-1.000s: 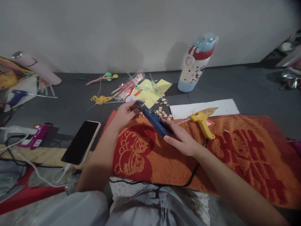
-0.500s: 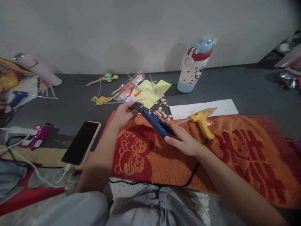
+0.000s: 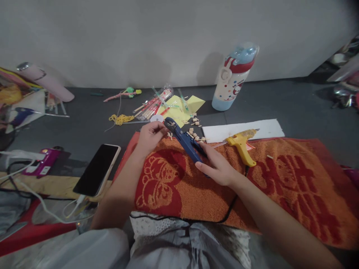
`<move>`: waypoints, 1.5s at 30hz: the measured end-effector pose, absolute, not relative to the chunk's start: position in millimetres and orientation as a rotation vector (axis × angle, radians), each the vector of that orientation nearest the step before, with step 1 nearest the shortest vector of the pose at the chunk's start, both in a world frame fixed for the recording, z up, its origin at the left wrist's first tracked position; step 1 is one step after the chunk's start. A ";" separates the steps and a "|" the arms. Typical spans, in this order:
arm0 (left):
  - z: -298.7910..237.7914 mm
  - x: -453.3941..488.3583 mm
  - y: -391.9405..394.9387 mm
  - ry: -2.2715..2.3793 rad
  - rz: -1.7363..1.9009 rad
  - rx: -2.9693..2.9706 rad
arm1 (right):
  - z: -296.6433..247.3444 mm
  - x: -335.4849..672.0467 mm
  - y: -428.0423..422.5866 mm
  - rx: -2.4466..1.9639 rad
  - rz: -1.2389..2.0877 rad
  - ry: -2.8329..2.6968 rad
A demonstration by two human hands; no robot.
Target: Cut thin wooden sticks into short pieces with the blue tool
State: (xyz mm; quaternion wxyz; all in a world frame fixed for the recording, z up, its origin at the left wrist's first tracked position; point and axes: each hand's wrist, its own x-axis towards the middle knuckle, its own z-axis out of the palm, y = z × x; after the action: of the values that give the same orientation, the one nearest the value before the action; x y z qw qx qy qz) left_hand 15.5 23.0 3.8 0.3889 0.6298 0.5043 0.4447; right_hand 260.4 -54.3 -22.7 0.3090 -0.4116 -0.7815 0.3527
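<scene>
Dark counter [image 3: 89, 112] against grey wall [image 3: 179, 41]; orange towel [image 3: 202, 198] spread at its near edge. Above the towel, right hand [image 3: 220, 168] grasps a blue tool [image 3: 185, 142]. Left hand [image 3: 150, 137] by the tool's head; we cannot tell whether its grip holds anything.

It's dim and greyish in here; the bottle [image 3: 232, 82] throws a soft shadow leftward onto the wall [image 3: 112, 41], and its top glints. Toward the edges, things look stretched and slightly blurred, the upper right corner nearly black.
</scene>
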 end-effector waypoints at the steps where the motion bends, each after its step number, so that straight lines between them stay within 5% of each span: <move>1: 4.5 15.7 22.5 1.260 1.129 1.586 | -23.2 260.6 -54.2 -1.084 0.929 -2.064; 13: 14.9 20.3 17.7 1.116 0.971 1.169 | -21.9 263.6 -53.1 -1.064 0.908 -2.112; 45: 5.5 22.2 21.3 1.266 1.149 1.430 | -25.4 259.8 -54.0 -1.131 0.998 -2.031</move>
State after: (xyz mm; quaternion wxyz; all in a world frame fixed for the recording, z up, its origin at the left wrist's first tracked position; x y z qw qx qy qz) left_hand 22.2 21.3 5.5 0.4407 0.5761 0.5098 0.4626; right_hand 259.8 -54.0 -25.4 0.3011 -0.4261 -0.7656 0.3762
